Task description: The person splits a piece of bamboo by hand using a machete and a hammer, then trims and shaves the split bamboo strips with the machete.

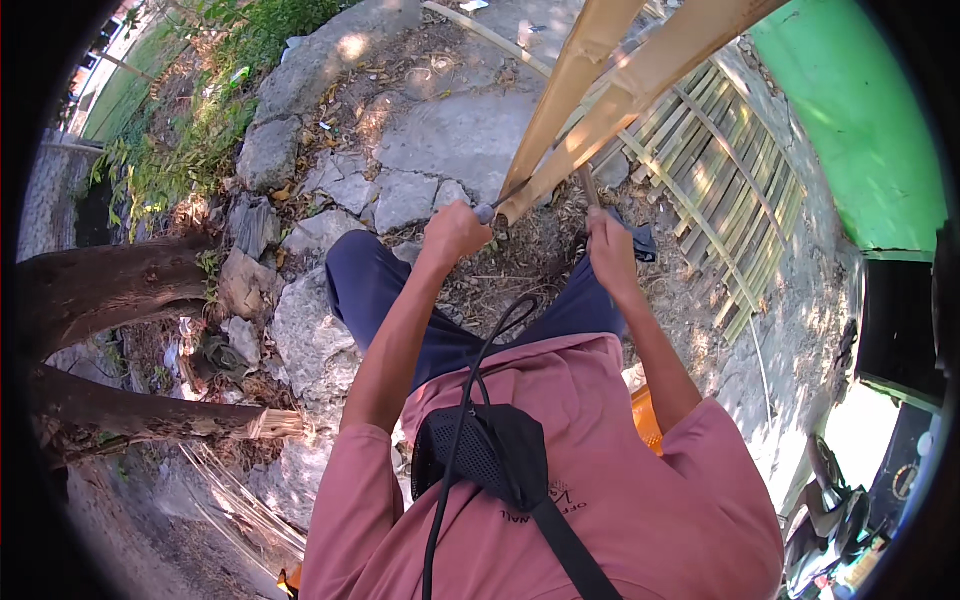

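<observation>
A split bamboo pole (612, 98) rises from between my knees toward the top edge, its two pale strips parting in a V above the lower end. My left hand (458, 236) is closed around the grey handle of a bladed tool (485, 213), whose thin dark blade reaches into the split near the bottom of the bamboo. To the right of the bamboo, my right hand (610, 250) is wrapped around a short brown stick-like handle (588, 186); its far end is hard to make out.
A panel of narrow bamboo slats (715, 180) lies on the right. Broken stone slabs (440, 145) cover the ground ahead. Thick cut logs (150, 405) reach in from the left. A green wall (855, 120) stands at right, and an orange seat (647, 420) shows beside me.
</observation>
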Demonstrator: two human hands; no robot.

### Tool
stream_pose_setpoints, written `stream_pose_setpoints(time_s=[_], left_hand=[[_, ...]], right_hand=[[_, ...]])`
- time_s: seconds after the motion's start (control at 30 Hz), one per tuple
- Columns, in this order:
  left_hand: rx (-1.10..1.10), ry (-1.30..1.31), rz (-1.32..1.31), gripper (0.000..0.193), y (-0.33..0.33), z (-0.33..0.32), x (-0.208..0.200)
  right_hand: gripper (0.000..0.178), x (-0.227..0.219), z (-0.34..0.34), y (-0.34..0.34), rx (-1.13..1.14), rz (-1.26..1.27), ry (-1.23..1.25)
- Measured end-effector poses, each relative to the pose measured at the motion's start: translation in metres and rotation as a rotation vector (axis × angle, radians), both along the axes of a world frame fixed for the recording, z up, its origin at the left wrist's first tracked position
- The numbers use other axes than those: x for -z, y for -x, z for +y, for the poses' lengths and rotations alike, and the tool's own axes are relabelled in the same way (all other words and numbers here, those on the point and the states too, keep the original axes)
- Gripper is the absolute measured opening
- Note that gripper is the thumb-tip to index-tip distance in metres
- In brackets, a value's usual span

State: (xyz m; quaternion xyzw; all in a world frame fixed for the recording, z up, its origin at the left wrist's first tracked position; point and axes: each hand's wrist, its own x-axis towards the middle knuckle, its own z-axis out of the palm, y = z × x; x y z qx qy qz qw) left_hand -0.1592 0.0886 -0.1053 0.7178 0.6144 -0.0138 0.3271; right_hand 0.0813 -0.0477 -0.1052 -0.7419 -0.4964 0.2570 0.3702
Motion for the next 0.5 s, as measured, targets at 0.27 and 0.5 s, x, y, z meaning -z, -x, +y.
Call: stream_pose_setpoints(time_s=[0.27,0.5], left_hand=[[0.04,0.092,0.006,0.043,0.005,-0.014,0.003],[-0.012,0.091,-0.017,0.04,0.015,-0.01,0.004]], right_hand=[[0.041,-0.005,-0.002,0.006,0.02,-0.211,-0.179],[0.048,-0.051,0.019,0.011,0.085,0.088,0.077]])
